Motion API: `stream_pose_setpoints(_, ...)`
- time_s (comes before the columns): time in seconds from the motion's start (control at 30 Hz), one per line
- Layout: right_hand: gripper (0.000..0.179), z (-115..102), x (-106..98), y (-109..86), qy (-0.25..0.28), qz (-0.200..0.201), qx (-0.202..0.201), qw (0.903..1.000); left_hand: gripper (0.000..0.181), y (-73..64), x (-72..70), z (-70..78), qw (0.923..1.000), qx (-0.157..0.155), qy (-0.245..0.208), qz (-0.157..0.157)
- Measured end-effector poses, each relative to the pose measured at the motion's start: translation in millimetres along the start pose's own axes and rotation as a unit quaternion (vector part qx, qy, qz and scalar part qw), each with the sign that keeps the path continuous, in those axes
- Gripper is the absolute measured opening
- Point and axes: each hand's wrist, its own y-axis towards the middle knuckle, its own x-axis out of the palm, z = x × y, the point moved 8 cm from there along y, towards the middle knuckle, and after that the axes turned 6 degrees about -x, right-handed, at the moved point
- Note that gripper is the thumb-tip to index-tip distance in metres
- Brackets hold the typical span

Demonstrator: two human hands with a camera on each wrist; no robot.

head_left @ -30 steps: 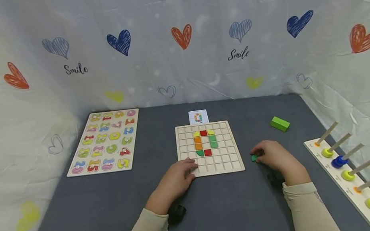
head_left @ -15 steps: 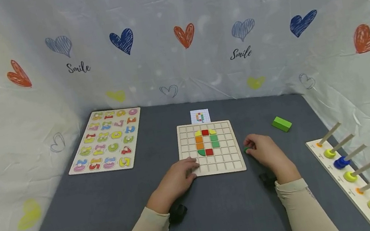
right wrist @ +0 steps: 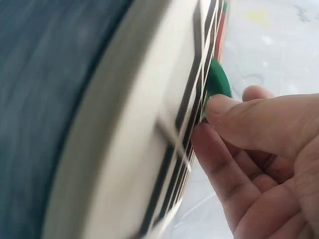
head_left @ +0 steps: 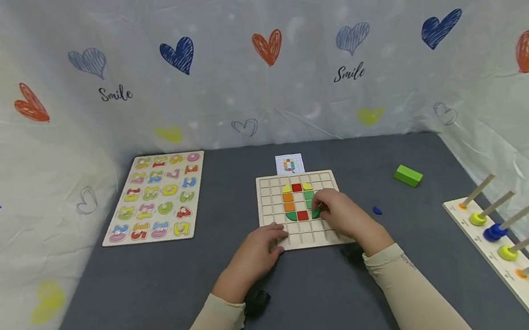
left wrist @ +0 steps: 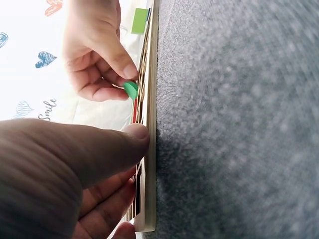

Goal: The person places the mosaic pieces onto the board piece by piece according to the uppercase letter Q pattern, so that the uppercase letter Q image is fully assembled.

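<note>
A wooden grid board (head_left: 312, 237) lies mid-table, with red, orange, yellow and green pieces set in a ring in its cells. My right hand (head_left: 342, 211) pinches a green quarter-round piece (right wrist: 219, 79) between thumb and fingers, right at the ring's lower right corner beside a red square (head_left: 302, 215). In the left wrist view the green piece (left wrist: 131, 89) stands tilted over the board. My left hand (head_left: 256, 254) rests on the board's front left corner, its thumb (left wrist: 135, 132) against the front edge. Behind the board lies a pattern card (head_left: 289, 164) with a small coloured ring printed on it.
A small blue piece (head_left: 377, 210) lies right of the board, and a bright green block (head_left: 408, 175) farther back. On the right stands a peg board (head_left: 490, 244) with upright pegs and coloured rings. A number puzzle board (head_left: 149, 241) lies at the back left.
My right hand has carried the green piece leftward from the table onto the board. The blue piece beside the board now shows. My left hand has stayed at the board's corner.
</note>
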Motion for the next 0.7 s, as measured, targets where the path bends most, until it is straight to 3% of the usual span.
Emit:
stream_pose_setpoints(0.2, 0.019, 8.5, -4.9, -1.7, -0.005, 0.006, 0.029, 0.9996, 0.036, -1.4, -2.7, 1.9, 1.0000, -0.007, 0.002, 0.003)
stream_pose_setpoints(0.33, 0.012, 6.8, -0.9, 0.3, -0.023, 0.000, 0.030, 0.9993, 0.036, -0.7, -2.5, 1.4, 1.0000, -0.007, 0.000, 0.004)
stream_pose_setpoints(0.7, 0.012, 5.3, -0.6, 0.4, -0.029, 0.002, 0.033, 0.9990, 0.037, 1.2, 2.7, -1.2, 1.0000, -0.008, -0.004, 0.000)
